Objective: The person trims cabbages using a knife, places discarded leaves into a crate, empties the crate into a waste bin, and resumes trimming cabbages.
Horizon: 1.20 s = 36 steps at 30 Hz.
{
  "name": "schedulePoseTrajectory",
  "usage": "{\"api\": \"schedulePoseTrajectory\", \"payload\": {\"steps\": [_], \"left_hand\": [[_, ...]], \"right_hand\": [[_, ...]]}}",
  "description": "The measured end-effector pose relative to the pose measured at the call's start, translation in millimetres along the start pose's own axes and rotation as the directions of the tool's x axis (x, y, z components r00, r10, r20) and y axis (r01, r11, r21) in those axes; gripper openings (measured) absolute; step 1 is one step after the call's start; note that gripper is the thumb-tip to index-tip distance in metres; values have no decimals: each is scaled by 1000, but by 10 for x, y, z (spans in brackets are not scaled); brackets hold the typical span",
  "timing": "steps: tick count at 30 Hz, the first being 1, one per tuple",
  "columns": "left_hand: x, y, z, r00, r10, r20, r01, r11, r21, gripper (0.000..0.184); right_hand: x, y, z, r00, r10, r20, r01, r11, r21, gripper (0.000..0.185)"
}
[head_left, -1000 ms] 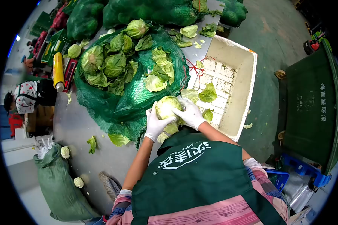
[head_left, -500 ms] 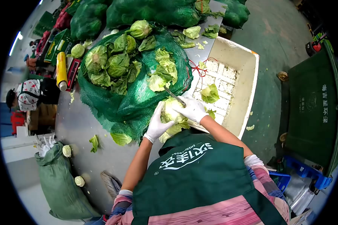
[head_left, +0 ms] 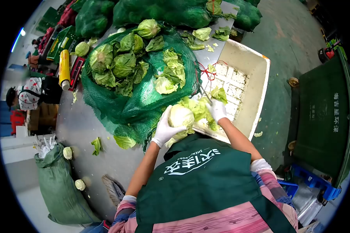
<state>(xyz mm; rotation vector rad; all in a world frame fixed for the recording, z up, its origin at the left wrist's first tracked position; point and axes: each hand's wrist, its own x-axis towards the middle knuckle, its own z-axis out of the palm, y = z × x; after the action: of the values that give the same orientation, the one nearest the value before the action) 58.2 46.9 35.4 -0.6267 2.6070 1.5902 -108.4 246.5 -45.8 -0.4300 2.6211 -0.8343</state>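
Note:
My left hand (head_left: 167, 130), in a white glove, is curled round a pale, trimmed cabbage (head_left: 181, 116) and holds it above the metal table. To its right, my gloved right hand (head_left: 217, 110) grips a knife (head_left: 204, 93), its narrow blade pointing away from me. Loose light-green outer leaves (head_left: 198, 107) lie between the cabbage and my right hand. Whether my right fingers also pinch these leaves I cannot tell. Just beyond, a green mesh sack (head_left: 144, 95) lies spread with several untrimmed cabbages (head_left: 124, 65) and loose leaves on it.
A white foam box (head_left: 256, 89) with leaf scraps stands at the right. Full mesh sacks (head_left: 159, 13) line the back. At the left are a yellow roll (head_left: 64, 70), a brush (head_left: 113, 190) and a green bag (head_left: 62, 186). Another person (head_left: 29, 93) is far left; a green bin (head_left: 322, 112) is right.
My right hand has moved right with the knife, away from the cabbage. Outer leaves have come off towards the foam box, and the cabbage now shows a paler, smoother surface in my left hand.

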Motion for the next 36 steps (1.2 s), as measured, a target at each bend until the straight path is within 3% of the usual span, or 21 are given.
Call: {"api": "schedulePoseTrajectory", "payload": {"steps": [1,3,4,6,7,8,9,10,11,12,14,16,18,20,21,23,24,25,27,29,36], "left_hand": [[-27,-57,-59,999,-35,33,41,975,-220,107],[-92,-105,-173,998,-59,21,62,977,-202,103],[-96,-191,-182,999,-46,15,49,951,-306,101],[-69,-279,-159,999,-41,-11,33,912,-408,96],[-53,-287,-130,999,-40,-5,34,912,-409,96],[-29,-285,-92,998,-50,-44,28,919,-393,93],[-9,-275,-55,995,-60,-84,24,926,-378,91],[10,-217,-29,995,-60,-83,24,926,-378,91],[27,-124,-9,973,-218,-80,156,869,-469,88],[26,-72,10,926,-372,-62,279,785,-553,84],[15,-74,60,909,-410,-78,290,755,-589,83],[20,-76,40,878,-476,-52,321,665,-674,84],[6,-100,16,891,-451,-54,305,682,-665,85],[-40,-118,42,901,-430,-53,292,694,-658,85],[-22,-108,80,930,-344,-130,207,782,-588,89],[-20,-49,155,946,-256,-200,125,854,-505,93],[2,43,191,941,-206,-267,153,966,-209,98],[50,103,222,940,-132,-315,173,979,106,103],[147,68,283,948,-65,-312,101,990,102,108],[221,100,289,965,23,-263,43,969,243,107],[238,202,289,977,-33,-213,94,955,281,102]], "right_hand": [[-37,124,7,999,37,-31,-38,999,-26,31],[-72,198,-96,983,174,52,-168,980,-104,33],[-112,241,-52,996,83,-21,-84,995,-59,39],[-195,88,88,976,-149,-160,170,977,126,48],[-334,-326,-169,988,-154,32,137,943,305,60],[-443,-532,-156,983,-149,108,87,893,442,69],[-511,-742,-250,945,-205,254,92,913,396,79],[-552,-745,-4,956,-268,123,223,931,289,86],[-636,-998,-176,961,-196,193,163,971,174,93],[-633,-1011,-119,971,-198,137,170,967,191,87],[-570,-980,-32,977,-197,81,176,961,212,82],[-440,-875,-35,933,-346,97,286,879,381,60],[-351,-576,175,961,-262,90,162,794,586,34],[-205,-230,97,985,-148,93,117,953,278,26],[-196,-198,-37,988,-50,147,29,989,145,33],[-287,-371,-232,985,-73,155,56,992,111,46],[-354,-465,-240,980,-146,135,127,982,141,53],[-400,-568,-251,970,-218,108,199,966,166,60],[-465,-829,-393,908,-289,303,304,953,-4,66],[-495,-877,-334,880,-361,307,393,918,-45,66],[-488,-857,-280,850,-441,289,476,877,-61,60]]}}
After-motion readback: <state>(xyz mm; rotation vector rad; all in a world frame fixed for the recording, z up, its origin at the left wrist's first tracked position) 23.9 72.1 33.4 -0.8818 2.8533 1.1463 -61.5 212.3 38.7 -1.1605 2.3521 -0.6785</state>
